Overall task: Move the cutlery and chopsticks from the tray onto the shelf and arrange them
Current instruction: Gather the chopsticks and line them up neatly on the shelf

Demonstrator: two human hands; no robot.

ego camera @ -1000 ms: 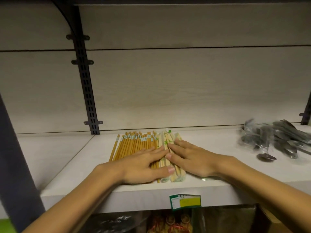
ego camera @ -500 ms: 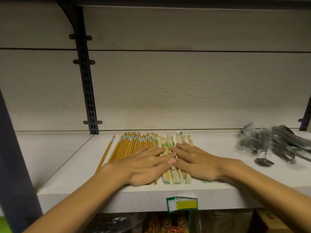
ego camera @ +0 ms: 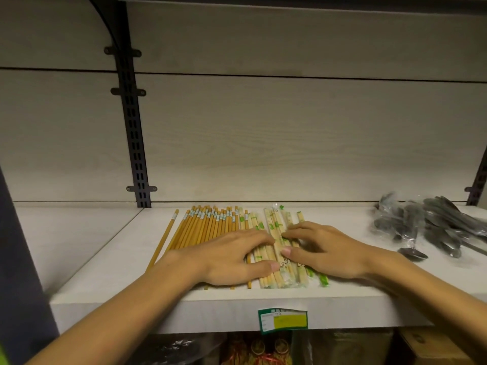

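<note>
Several orange-brown chopsticks [ego camera: 208, 227] lie side by side on the pale shelf [ego camera: 105, 259], one stick [ego camera: 164, 239] apart at the left. To their right lie paler wrapped bamboo chopsticks [ego camera: 274, 225] with green print. My left hand [ego camera: 226, 256] rests flat across the orange chopsticks, its fingertips on the wrapped ones. My right hand [ego camera: 324, 251] rests on the wrapped chopsticks from the right, fingers slightly bent. Both hands' fingertips nearly meet. Bagged metal cutlery [ego camera: 432, 227] lies at the shelf's right end, with a spoon [ego camera: 411, 252] in front.
A black slotted upright [ego camera: 133, 127] runs up the back wall at the left, another at the far right [ego camera: 478, 183]. A green-yellow price label [ego camera: 283, 320] sticks to the shelf's front edge. Packaged goods [ego camera: 263, 349] sit on the level below.
The wrapped chopsticks have spread out to the right under my right hand. One orange stick has rolled away to the left. Both hands stay pressed on the row.
</note>
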